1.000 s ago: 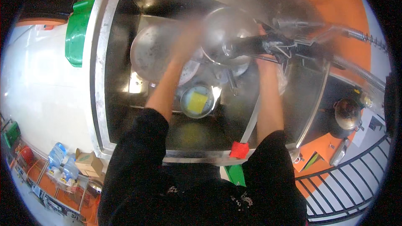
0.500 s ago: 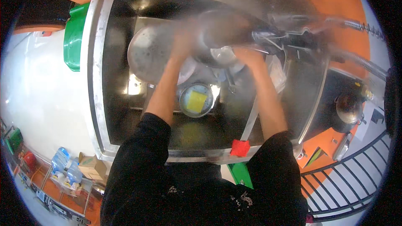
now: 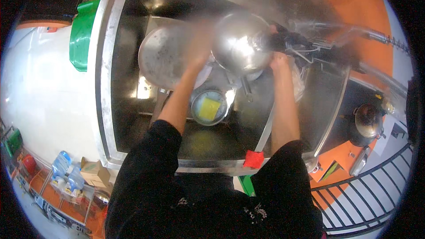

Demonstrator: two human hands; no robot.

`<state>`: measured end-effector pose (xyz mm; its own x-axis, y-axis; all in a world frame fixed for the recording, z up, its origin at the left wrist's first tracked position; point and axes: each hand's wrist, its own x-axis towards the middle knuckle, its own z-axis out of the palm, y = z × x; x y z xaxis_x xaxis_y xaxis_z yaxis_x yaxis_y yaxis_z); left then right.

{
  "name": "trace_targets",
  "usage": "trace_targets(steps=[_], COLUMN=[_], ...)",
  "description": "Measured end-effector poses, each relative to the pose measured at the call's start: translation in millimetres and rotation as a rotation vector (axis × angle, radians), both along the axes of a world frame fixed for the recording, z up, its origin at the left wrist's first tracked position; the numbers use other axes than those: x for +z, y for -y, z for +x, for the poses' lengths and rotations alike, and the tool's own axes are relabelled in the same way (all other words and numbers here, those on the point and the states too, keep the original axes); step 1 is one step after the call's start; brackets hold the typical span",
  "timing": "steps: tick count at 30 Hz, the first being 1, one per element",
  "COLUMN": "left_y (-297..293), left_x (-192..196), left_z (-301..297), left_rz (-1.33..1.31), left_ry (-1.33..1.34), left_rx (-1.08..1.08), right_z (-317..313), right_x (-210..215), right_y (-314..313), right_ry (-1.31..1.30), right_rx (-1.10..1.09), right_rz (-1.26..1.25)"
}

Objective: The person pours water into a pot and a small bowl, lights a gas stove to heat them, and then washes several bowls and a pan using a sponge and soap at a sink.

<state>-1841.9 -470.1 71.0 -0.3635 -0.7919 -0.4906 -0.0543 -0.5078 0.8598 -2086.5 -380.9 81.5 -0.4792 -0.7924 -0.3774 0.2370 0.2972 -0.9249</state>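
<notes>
Standing at a steel sink (image 3: 105, 106), the person has both forearms reaching in from the lower edge. Landmark for all positions: the sink basin.

Steel bowl (image 3: 241, 42) — held above the far middle of the basin, tilted, its shiny rounded outside facing the camera. Left hand (image 3: 199, 46) is at the bowl's left edge; it is blurred, so I cannot tell whether the fingers close on the rim or only press against it. Right hand (image 3: 279, 59) is at the bowl's right edge, beside a dark sprayer head (image 3: 283, 42); the grip looks closed, but on the bowl or the sprayer cannot be told.

Round tray (image 3: 161, 57) — leaning in the far left part of the basin, partly behind the left forearm.

Small dish (image 3: 209, 107) with a yellow sponge (image 3: 209, 108) in it — on the basin floor near the middle, between the two forearms.

Red cloth (image 3: 253, 159) — on the near rim of the sink, beside the right sleeve.

Green board (image 3: 82, 33) — outside the basin, against its left wall.

Kettle (image 3: 367, 124) — well to the right of the sink.
</notes>
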Motion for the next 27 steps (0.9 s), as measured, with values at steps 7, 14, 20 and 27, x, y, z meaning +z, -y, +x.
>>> trace_targets(steps=[7,14,20,27], left_y=[-28.5,31.5,4.6,4.3], left_x=[-44.1,-135.4,-72.4,-76.4], left_z=[-22.8,0.4,-50.3,-96.4], left_rz=[0.387,-0.067,0.441,0.095], left_ry=[-0.315,-0.146,-0.610,-0.750], left_rx=[0.327,0.050,0.180,0.242], right_z=[8.5,88.9,86.1,81.9], right_x=[-16.0,67.7,95.3,104.6], right_y=[-44.3,15.8,17.7,7.6], right_ry=[-0.625,-1.508,-1.707,-1.696], right_rx=[-0.090,0.489,0.568,0.702], right_rz=[0.417,-0.123,-0.188,0.025])
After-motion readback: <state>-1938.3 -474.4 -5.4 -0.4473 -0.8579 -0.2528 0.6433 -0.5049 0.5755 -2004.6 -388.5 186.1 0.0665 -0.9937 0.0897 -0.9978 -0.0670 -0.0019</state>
